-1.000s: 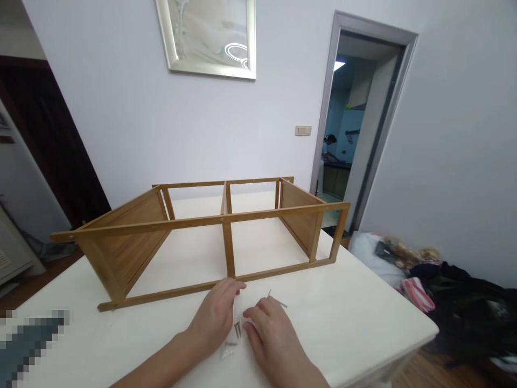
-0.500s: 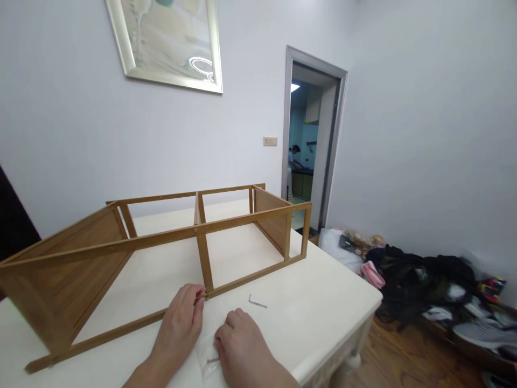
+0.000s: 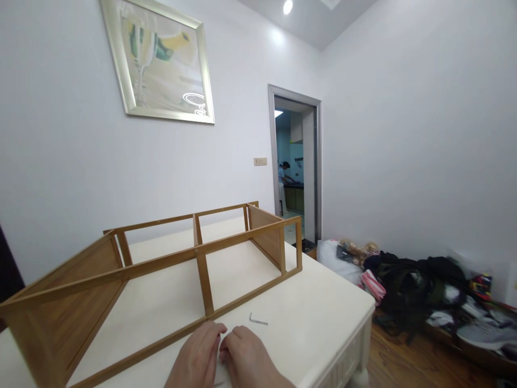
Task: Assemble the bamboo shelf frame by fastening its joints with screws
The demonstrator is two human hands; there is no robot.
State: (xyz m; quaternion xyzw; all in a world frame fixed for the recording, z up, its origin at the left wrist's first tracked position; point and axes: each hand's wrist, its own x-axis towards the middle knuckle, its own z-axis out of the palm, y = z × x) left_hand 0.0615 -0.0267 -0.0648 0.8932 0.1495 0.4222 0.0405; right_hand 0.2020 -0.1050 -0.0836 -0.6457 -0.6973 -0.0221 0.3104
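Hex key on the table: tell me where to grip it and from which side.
Pinch the hex key around the middle of its long arm, from above, with the right hand coming from the near side. It seems to lie flat, its short bent end pointing away toward the wooden frame, so the long straight arm should give the fingers the most to close on.

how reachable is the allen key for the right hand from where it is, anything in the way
Probably yes: the allen key lies on open tabletop just beyond the right hand, and the wooden frame seems not to block it.
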